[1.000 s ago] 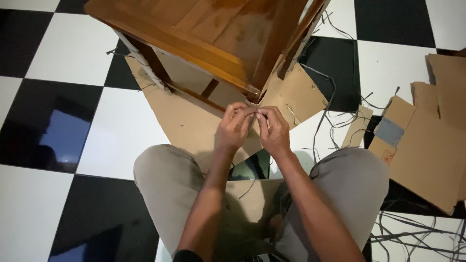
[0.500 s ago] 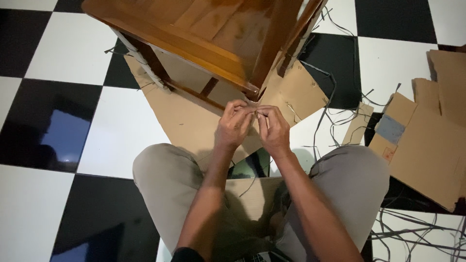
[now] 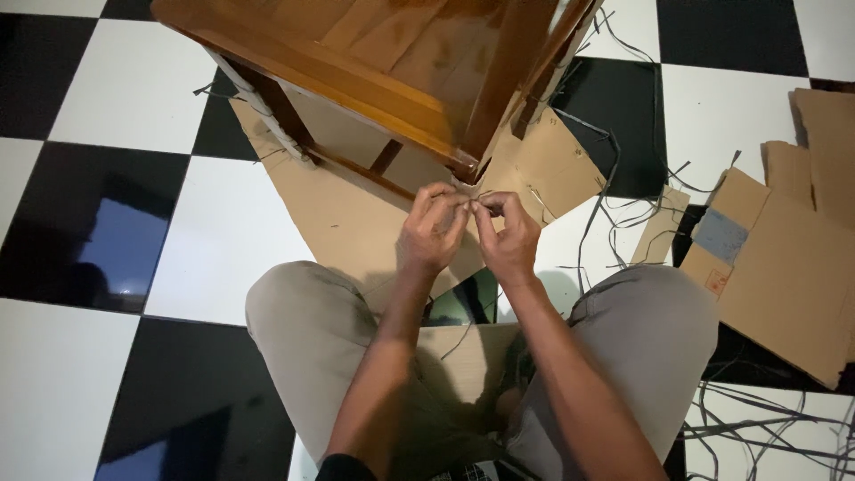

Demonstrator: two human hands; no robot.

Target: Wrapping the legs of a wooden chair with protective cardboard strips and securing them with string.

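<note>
A varnished wooden chair [image 3: 392,62] stands on a sheet of brown cardboard [image 3: 347,218] in front of me. My left hand [image 3: 432,233] and my right hand [image 3: 508,236] meet just below the chair's near corner [image 3: 465,171]. Both pinch a thin pale strip [image 3: 474,199] between thumb and fingers at that corner. The fingertips of the two hands almost touch. My knees in grey trousers spread to either side below the hands.
The floor has black and white tiles [image 3: 116,98]. More cardboard pieces [image 3: 784,267] lie at the right. Loose dark strips [image 3: 766,428] trail over the floor at the right and bottom right. Another cardboard flap [image 3: 552,165] lies under the chair's right side.
My right hand has curled its fingers in a little tighter at the corner. The left hand stays nearly where it was. The view shifted slightly.
</note>
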